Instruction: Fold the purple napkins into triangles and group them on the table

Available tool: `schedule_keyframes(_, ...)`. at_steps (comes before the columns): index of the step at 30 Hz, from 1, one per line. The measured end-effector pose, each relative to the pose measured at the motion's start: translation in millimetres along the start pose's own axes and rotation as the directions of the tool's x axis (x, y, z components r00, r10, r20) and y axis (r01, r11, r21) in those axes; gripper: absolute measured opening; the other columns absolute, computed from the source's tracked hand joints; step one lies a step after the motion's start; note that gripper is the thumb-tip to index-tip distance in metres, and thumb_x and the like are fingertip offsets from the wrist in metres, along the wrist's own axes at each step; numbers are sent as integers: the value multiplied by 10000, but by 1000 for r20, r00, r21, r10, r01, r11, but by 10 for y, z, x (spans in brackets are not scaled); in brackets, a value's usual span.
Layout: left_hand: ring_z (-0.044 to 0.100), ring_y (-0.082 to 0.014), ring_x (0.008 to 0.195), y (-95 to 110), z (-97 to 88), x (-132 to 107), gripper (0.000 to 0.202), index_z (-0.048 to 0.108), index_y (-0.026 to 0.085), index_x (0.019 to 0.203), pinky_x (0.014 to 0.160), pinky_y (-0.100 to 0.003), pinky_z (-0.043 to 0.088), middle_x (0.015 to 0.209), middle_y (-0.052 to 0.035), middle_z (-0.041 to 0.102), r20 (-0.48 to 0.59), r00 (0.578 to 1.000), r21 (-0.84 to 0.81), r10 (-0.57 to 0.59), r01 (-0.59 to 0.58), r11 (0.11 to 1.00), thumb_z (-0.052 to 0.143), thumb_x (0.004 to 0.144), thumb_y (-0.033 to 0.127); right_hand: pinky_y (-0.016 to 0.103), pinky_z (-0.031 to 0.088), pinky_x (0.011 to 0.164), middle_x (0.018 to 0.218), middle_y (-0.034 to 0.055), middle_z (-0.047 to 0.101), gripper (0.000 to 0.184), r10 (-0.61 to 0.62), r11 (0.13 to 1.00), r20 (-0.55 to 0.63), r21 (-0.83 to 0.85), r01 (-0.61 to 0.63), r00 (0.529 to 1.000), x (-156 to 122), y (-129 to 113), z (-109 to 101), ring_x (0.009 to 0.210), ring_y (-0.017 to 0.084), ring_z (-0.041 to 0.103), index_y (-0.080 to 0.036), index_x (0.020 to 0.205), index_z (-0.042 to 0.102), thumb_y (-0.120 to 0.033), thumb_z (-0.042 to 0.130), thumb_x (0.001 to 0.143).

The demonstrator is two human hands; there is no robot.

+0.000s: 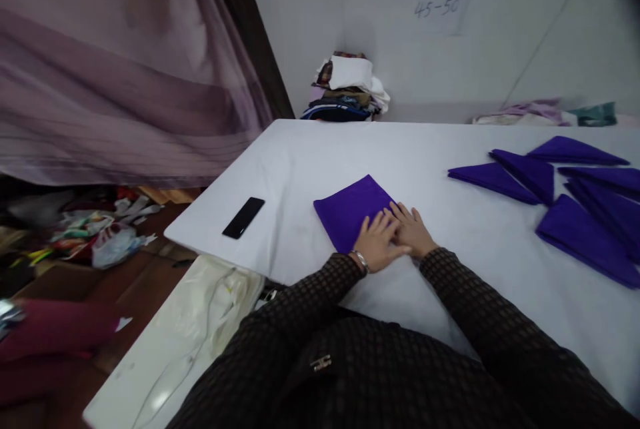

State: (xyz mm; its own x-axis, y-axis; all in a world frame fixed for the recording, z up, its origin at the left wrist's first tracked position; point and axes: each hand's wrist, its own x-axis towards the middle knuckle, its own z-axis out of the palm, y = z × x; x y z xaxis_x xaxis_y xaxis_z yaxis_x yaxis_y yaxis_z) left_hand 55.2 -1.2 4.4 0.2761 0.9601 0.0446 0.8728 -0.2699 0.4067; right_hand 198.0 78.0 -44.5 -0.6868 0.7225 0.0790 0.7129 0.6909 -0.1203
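A folded purple cloth lies on the white table right in front of me. My left hand rests flat on its near right corner, fingers stretched out, a bracelet at the wrist. My right hand lies flat beside it, fingers extended and touching the left hand, pressing the same corner of the cloth. Neither hand grips anything.
Several purple cloths folded into triangles lie at the table's right. A black phone sits near the left edge. A pile of folded fabrics stands by the far wall. A mauve curtain hangs left, with clutter on the floor.
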Motion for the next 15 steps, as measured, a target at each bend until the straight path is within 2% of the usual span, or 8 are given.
schedule_keyframes(3,175,-324,1389,101,205,-57,729,326,157,1410,1118,-555,65,1503,-139,254,-59,998,10,-5,6,1000,365,848,619,551,203,1063,1505,113,257,555,7,1000,-3,-16,-7,1000,-1,-4,-5,1379,308,189,-168,1413,349,-384,361,902)
schedule_keyframes(6,162,-315,1395,-49,264,-198,771,286,155,1429,1121,-559,50,1507,-128,246,-77,991,99,-109,117,988,360,837,643,551,200,1066,1497,114,276,598,37,999,-20,7,-37,999,9,-27,-6,1373,303,207,-160,1412,350,-479,323,907)
schedule_keyframes(9,130,-282,1407,-241,211,-397,811,249,163,1443,1126,-555,47,1513,-111,235,-50,975,196,-215,220,956,326,823,681,559,187,1067,1493,123,282,675,50,998,-33,27,-49,998,21,-40,5,1373,307,206,-153,1410,352,-582,289,893)
schedule_keyframes(15,112,-282,1410,-442,36,-878,828,235,140,1444,1115,-569,85,1524,-108,192,14,936,290,-351,332,898,297,827,688,554,160,1076,1502,116,264,714,52,997,-8,57,-52,999,27,-37,-4,1379,302,185,-160,1420,333,-626,229,890)
